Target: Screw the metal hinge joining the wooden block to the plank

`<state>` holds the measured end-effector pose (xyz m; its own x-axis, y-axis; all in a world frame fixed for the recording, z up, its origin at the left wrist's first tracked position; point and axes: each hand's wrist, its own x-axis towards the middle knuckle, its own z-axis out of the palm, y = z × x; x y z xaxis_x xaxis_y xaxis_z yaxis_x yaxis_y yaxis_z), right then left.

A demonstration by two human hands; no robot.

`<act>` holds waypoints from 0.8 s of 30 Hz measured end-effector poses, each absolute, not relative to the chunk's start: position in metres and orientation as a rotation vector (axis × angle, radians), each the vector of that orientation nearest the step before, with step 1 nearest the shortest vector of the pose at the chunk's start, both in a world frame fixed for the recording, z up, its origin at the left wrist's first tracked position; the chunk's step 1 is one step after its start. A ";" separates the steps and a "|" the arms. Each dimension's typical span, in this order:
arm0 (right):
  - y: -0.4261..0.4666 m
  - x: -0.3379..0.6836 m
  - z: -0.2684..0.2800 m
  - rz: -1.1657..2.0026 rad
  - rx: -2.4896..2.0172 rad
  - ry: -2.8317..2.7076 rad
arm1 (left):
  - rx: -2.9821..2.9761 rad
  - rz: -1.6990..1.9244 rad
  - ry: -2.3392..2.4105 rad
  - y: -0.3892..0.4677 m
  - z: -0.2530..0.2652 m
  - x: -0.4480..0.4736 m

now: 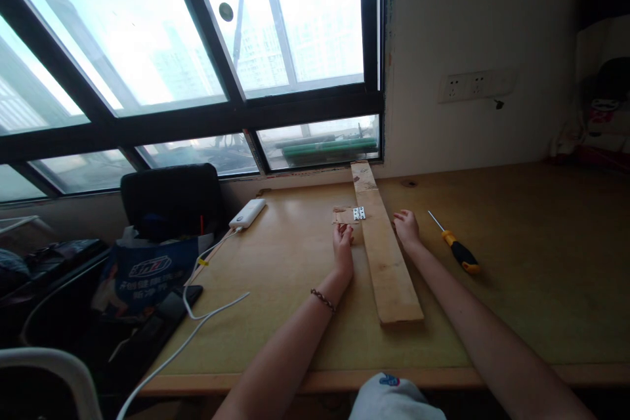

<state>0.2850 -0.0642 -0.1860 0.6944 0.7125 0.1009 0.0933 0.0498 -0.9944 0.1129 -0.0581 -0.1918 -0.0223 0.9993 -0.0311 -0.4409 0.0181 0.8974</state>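
Note:
A long wooden plank (386,256) lies lengthwise on the table, its far end near the window sill. A small wooden board (343,215) sits at its left side, and a silver hinge (359,213) with several holes spans the two. My left hand (343,246) is at the near edge of the small board, fingers curled and closed against it; the fingertips are partly hidden. My right hand (407,228) rests just right of the plank, its fingers loosely bent and apart, with nothing seen in it. A yellow and black screwdriver (460,252) lies to the right of that hand.
A white power bank (248,213) with a white cable (197,318) lies at the table's left edge. Beyond that edge stand a black chair (170,200) and a blue bag (147,269). The window (295,20) and a wall socket (465,85) are behind the table (541,262).

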 end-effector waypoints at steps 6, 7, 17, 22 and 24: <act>-0.065 0.285 -0.184 0.553 -1.477 -0.659 | 0.589 1.360 0.759 -0.057 -0.191 0.114; -0.064 0.285 -0.185 0.556 -1.479 -0.653 | 0.561 1.350 0.747 -0.058 -0.190 0.114; -0.064 0.286 -0.186 0.603 -1.494 -0.657 | 0.431 1.289 0.689 -0.062 -0.183 0.115; -0.067 0.284 -0.181 0.621 -1.494 -0.685 | 0.463 1.246 0.711 -0.069 -0.177 0.118; -0.068 0.283 -0.179 0.626 -1.498 -0.689 | 0.465 1.235 0.729 -0.071 -0.176 0.119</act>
